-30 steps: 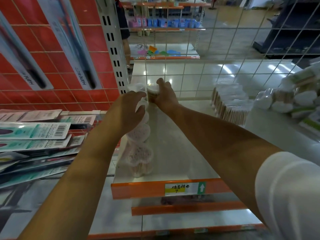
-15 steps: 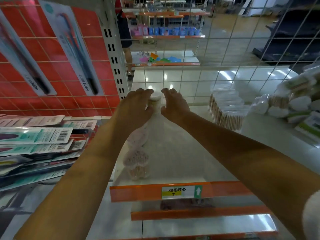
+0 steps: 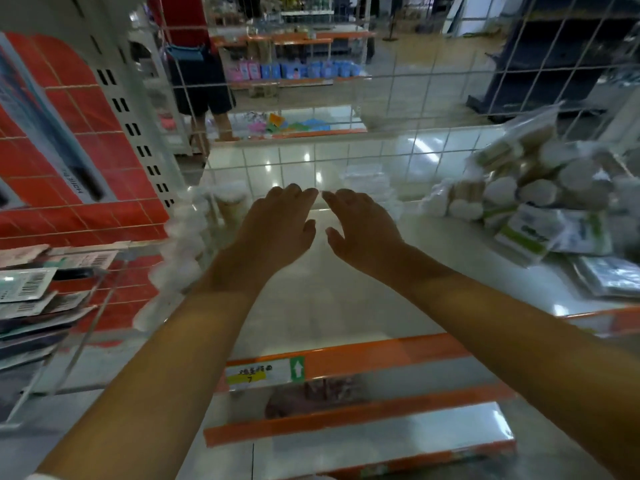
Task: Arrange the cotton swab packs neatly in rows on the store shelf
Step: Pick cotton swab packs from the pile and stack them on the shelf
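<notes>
Leftward, a row of cotton swab packs (image 3: 194, 237) stood along the shelf (image 3: 346, 306) edge, blurred. I saw my left hand (image 3: 273, 226) and right hand (image 3: 360, 226) hovering side by side above the shelf, fingers relaxed, holding nothing. A loose pile of packs (image 3: 536, 188) lay at far right.

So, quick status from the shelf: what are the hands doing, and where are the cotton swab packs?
Left hand and right hand open, empty. Row of swab tubs along shelf's left edge. Loose pile of packs at right. Nothing blocking.
</notes>
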The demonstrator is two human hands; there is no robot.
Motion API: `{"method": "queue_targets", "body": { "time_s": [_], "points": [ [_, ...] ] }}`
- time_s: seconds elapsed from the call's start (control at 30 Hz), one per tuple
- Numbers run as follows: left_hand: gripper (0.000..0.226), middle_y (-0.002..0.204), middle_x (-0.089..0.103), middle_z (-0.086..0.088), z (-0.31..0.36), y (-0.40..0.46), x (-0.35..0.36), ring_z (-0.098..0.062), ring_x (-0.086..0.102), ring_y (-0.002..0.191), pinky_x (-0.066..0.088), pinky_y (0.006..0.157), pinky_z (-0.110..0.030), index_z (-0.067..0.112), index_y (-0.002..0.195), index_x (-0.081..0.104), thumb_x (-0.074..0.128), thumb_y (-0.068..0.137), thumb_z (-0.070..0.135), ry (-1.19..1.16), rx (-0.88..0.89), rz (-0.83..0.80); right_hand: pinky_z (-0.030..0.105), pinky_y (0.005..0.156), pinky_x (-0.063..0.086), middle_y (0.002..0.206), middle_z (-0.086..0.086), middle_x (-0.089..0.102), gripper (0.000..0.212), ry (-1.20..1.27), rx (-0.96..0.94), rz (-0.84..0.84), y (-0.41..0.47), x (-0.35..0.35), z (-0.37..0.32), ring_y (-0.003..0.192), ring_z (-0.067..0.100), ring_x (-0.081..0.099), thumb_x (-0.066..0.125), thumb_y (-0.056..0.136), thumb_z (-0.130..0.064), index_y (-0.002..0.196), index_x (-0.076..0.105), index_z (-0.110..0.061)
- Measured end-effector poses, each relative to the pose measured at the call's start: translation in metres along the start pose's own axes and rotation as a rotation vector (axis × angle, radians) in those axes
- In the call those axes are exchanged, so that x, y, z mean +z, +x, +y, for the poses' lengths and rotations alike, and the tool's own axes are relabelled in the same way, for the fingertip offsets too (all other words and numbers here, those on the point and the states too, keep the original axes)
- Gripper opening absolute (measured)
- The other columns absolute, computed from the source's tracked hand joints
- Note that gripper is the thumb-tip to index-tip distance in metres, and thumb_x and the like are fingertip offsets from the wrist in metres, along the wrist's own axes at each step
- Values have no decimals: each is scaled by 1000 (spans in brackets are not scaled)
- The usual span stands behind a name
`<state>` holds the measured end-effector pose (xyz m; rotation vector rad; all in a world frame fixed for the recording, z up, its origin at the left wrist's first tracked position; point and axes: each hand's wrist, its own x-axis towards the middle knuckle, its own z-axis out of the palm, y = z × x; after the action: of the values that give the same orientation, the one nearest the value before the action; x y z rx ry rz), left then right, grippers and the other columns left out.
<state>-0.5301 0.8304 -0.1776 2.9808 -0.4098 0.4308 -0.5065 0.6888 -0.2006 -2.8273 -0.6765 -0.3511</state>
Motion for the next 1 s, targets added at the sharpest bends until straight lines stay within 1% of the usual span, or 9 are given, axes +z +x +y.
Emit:
{"method": "queue_targets", "body": {
  "time_s": [0.17,0.37,0.47,0.67,0.73,0.8,0.9,0.97,1.0],
  "points": [
    [49,128,51,-10,61,15,18,-27,49,114,42,91,-39,13,137,38,49,91,23,-16,26,-16,35,102,35,141,9,39,56,8,-10,12,-32,-24,57,127,26,39,49,91,-21,142,29,-13],
    [49,130,51,-9,132,42,44,-26,48,115,41,91,-37,13,138,38,49,91,24,-51,45,-27,36,103,35,141,6,39,55,15,18,11,-64,-36,130,128,24,38,49,92,-25,142,30,-15],
    [46,131,49,-6,166,53,57,-25,45,118,40,92,-40,16,137,39,46,93,27,-66,32,-43,38,105,33,143,7,36,54,19,36,-1,-78,-38,165,131,25,34,49,91,-26,141,32,-13],
    [44,117,56,-11,219,83,82,-29,50,109,46,86,-42,11,130,47,51,88,23,-79,91,-26,40,94,43,129,11,50,48,28,58,48,-97,-51,231,117,30,47,54,85,-17,131,45,-10],
    [44,120,55,-12,235,92,87,-31,51,109,45,86,-43,11,130,47,52,87,23,-81,100,-19,41,83,48,118,13,56,45,25,47,74,-101,-55,251,105,33,54,53,81,-15,125,51,-7],
    [46,125,54,-13,249,100,92,-33,50,111,44,86,-42,11,131,47,53,87,21,-91,101,-7,42,76,50,111,17,60,44,20,85,93,-103,-55,272,97,37,58,52,77,-20,116,57,-3],
    [40,124,54,-12,266,112,101,-33,49,111,44,82,-40,9,125,50,51,87,21,-87,101,-26,43,82,45,114,15,55,44,-53,206,78,-105,-56,296,105,35,51,53,84,-35,115,56,-5],
    [35,117,57,-13,275,117,108,-33,49,108,41,83,-39,7,119,52,50,87,20,-67,111,-33,42,84,41,121,13,49,54,-121,269,51,-108,-54,308,112,33,44,53,85,-48,123,50,-8],
    [38,116,57,-13,278,119,112,-33,49,108,39,86,-39,6,122,51,49,87,20,-45,119,-38,41,86,39,124,12,45,59,-138,291,36,-111,-52,312,115,32,40,51,85,-52,125,48,-9]
  ]
}}
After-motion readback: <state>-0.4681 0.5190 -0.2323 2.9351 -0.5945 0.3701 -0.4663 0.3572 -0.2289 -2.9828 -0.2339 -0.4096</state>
